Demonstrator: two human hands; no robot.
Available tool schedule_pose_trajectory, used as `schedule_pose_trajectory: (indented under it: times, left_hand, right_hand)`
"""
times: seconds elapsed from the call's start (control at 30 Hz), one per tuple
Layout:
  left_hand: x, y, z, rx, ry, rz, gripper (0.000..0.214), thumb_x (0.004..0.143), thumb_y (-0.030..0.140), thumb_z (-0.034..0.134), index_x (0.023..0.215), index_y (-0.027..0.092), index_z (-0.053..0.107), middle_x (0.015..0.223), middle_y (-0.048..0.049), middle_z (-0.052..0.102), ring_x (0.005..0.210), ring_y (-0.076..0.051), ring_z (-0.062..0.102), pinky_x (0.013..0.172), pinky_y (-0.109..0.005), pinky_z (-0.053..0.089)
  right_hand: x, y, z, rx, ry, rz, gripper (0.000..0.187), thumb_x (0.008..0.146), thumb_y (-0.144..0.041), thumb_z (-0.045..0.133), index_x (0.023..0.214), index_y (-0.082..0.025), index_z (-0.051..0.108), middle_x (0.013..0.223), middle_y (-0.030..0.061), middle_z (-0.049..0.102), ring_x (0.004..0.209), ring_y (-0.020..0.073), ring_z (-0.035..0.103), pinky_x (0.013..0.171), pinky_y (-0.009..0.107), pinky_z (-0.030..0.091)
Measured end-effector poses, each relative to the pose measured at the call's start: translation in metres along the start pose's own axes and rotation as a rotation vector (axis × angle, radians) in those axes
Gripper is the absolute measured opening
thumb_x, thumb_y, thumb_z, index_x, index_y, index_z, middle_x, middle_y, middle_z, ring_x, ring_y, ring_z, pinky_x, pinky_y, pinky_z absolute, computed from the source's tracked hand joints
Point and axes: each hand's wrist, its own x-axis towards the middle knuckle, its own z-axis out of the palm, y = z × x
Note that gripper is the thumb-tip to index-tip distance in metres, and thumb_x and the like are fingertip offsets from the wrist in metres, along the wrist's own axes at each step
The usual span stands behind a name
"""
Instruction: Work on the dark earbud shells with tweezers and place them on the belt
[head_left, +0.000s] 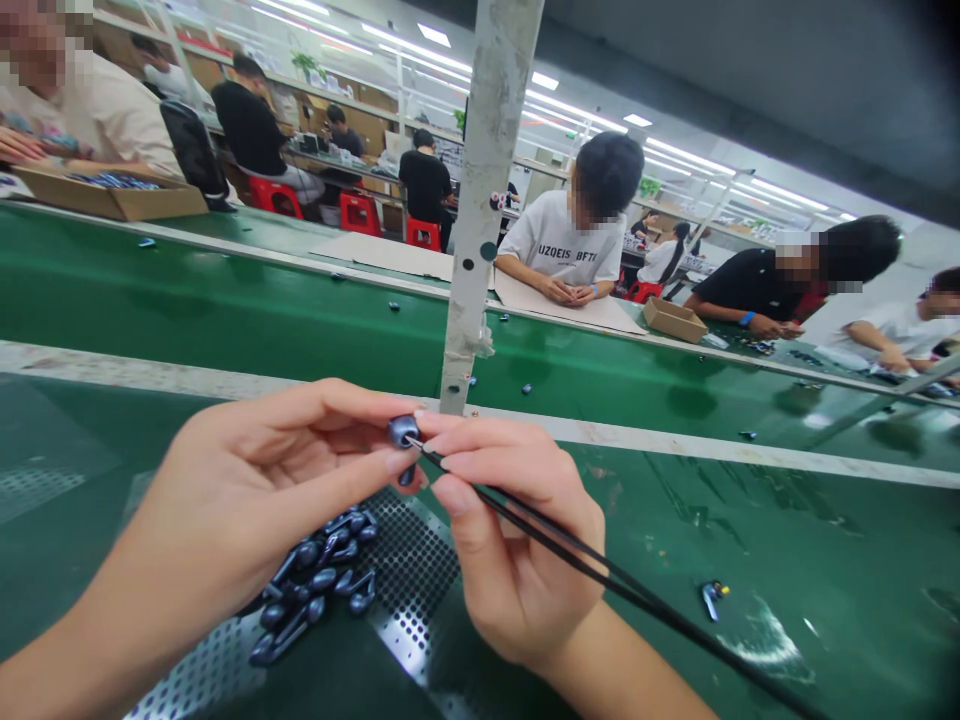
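Note:
My left hand [247,490] pinches a small dark blue earbud shell [403,432] between thumb and fingertips, in the middle of the view. My right hand [510,540] grips a pair of thin black tweezers [600,570], whose tips touch the shell. Both hands hover over a green work surface. Below my left hand, a pile of several more dark blue earbud shells [315,585] lies on a perforated metal plate [412,560].
A white post [480,220] rises just behind my hands. Beyond it runs a green conveyor belt [225,300] with scattered small parts. One loose part [711,595] lies at my right. Several people sit across the belt, with cardboard boxes [112,195] and sheets.

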Motion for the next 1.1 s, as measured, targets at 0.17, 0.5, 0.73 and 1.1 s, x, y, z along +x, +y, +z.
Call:
schedule_pose_trajectory:
  times: [0.17,0.5,0.73,1.1]
  left_hand:
    - [-0.0003,0.0030,0.0006,-0.033,-0.004,-0.019,0.018,0.075,0.028,0.098,0.091,0.033,0.090,0.081,-0.0007,0.086,0.076,-0.022,0.086,0.070,-0.020,0.069]
    - [0.0007,0.0048,0.0026,-0.088,0.037,-0.050,0.022,0.067,0.024,0.101,0.085,0.031,0.091,0.077,-0.0029,0.084,0.066,-0.023,0.081,0.072,-0.031,0.074]
    - [0.0014,0.0062,0.0034,-0.069,0.027,-0.032,0.021,0.069,0.025,0.100,0.087,0.033,0.091,0.077,-0.0016,0.084,0.070,-0.022,0.083,0.068,-0.024,0.071]
    - [-0.0003,0.0015,0.0009,-0.071,0.002,-0.036,0.021,0.073,0.024,0.099,0.090,0.035,0.091,0.084,0.0007,0.085,0.071,-0.018,0.082,0.074,-0.022,0.071]
  right_hand:
    - [-0.0006,0.0004,0.0013,0.001,0.002,0.001,0.012,0.106,-0.014,0.066,0.114,-0.021,0.071,0.098,0.0073,0.083,0.105,0.0195,0.085,0.097,0.029,0.071]
    - [0.0000,-0.0004,0.0002,0.026,-0.024,-0.018,0.018,0.104,-0.010,0.066,0.118,-0.020,0.070,0.100,0.0091,0.084,0.107,0.0213,0.085,0.097,0.031,0.072]
    - [0.0023,-0.0003,-0.0012,0.018,-0.027,-0.009,0.013,0.105,-0.013,0.066,0.114,-0.020,0.070,0.098,0.0083,0.084,0.103,0.0211,0.085,0.094,0.031,0.073]
    - [-0.0025,0.0017,0.0000,0.035,-0.011,-0.003,0.034,0.102,-0.009,0.068,0.132,-0.025,0.066,0.108,0.0055,0.084,0.108,0.0210,0.084,0.097,0.033,0.070]
